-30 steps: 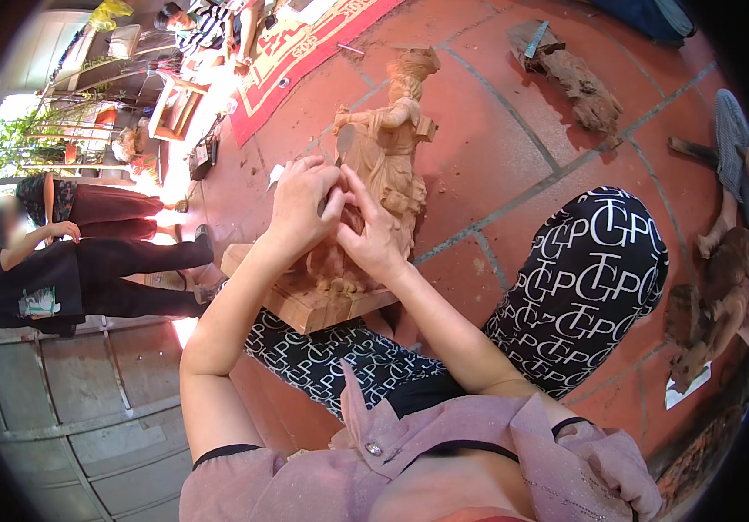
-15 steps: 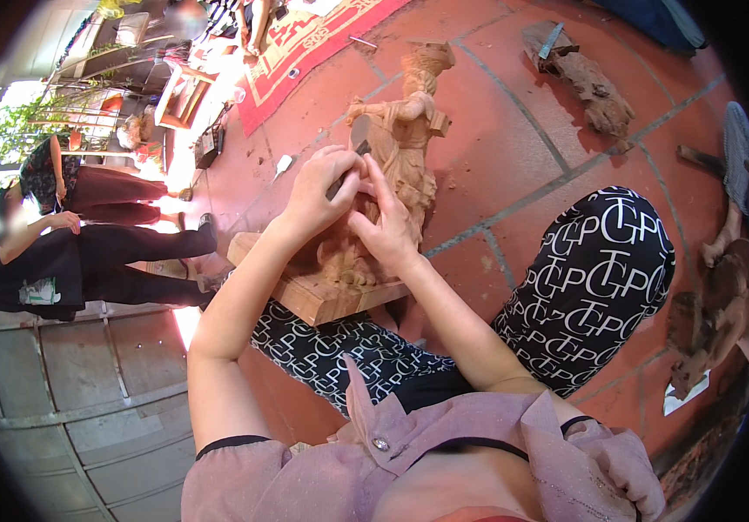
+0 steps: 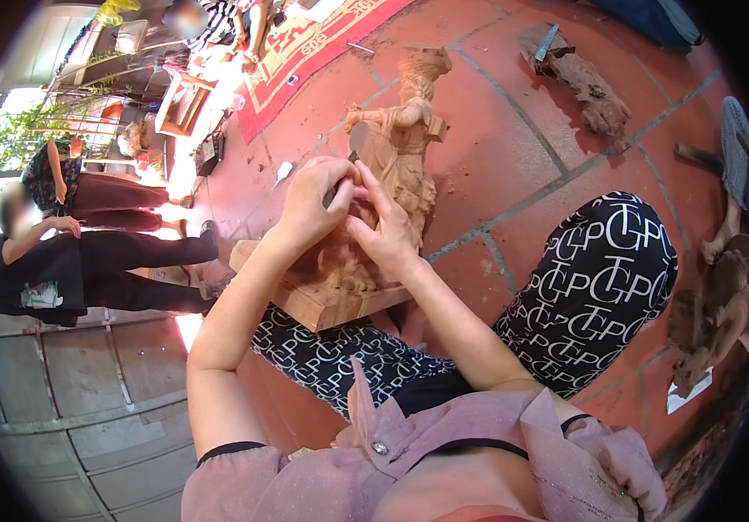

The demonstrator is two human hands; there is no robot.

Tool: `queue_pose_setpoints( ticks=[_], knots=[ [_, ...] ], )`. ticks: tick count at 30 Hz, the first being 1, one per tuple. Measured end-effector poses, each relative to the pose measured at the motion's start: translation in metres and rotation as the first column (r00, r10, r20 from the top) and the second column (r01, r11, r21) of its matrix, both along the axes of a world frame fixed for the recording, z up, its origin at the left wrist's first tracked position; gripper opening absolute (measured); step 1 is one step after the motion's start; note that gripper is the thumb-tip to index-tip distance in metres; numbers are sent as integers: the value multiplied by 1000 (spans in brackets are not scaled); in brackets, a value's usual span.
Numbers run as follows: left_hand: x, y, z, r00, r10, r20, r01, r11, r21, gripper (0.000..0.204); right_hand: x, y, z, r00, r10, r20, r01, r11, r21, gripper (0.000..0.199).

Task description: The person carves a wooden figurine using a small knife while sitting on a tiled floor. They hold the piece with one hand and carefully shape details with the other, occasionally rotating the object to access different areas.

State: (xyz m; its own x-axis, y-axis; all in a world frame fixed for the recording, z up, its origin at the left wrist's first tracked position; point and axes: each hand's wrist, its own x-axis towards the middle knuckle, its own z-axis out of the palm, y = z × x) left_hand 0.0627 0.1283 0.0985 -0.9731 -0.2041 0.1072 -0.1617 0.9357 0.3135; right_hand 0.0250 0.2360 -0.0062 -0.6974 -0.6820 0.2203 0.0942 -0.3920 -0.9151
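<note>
A pale carved wooden statue (image 3: pixel 405 143) extends away from me, its thick square base (image 3: pixel 331 311) close to my legs. Both hands meet over the middle of the carving. My left hand (image 3: pixel 315 198) is closed around a small dark piece (image 3: pixel 353 157), whose tip shows above the fingers; its kind is too hidden to tell. My right hand (image 3: pixel 386 233) presses in from the other side, fingers bent toward that piece and thumb near the left thumb. The part of the statue beneath the hands is hidden.
A rough carved wood piece (image 3: pixel 587 91) lies on the tiled floor at the far right. Another dark wood piece (image 3: pixel 709 322) is at the right edge, near someone's foot (image 3: pixel 718 239). A red mat (image 3: pixel 305 65) spreads at the far left. Two people stand at left.
Both hands, still together, have shifted very slightly on the statue; less of the dark piece shows at the fingertips. The view has moved a little.
</note>
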Motion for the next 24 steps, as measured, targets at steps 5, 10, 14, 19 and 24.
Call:
queue_pose_setpoints(
  ticks=[5, 10, 14, 19, 24],
  knots=[
    [4, -2, -1, 999, -5, -52, 9, 996, 85, 11, 4, -5, -4, 991, -84, -101, 84, 996, -8, 78],
    [-3, -6, -9, 999, 6, -43, 4, 975, 221, 12, 3, -3, -3, 999, -30, -29, 31, 999, 17, 80],
    [9, -15, -5, 999, 29, 19, -31, 988, 150, 15, 12, -2, -2, 973, -69, -222, 99, 987, 126, 83],
    [13, 2, -1, 996, 94, 2, -94, 984, 152, 17, 18, -7, -4, 957, -146, -250, 164, 985, 52, 85],
    [0, 1, -10, 998, 22, -55, -15, 992, 129, 16, 14, -10, -4, 991, -123, -49, 123, 992, -6, 84]
  ],
)
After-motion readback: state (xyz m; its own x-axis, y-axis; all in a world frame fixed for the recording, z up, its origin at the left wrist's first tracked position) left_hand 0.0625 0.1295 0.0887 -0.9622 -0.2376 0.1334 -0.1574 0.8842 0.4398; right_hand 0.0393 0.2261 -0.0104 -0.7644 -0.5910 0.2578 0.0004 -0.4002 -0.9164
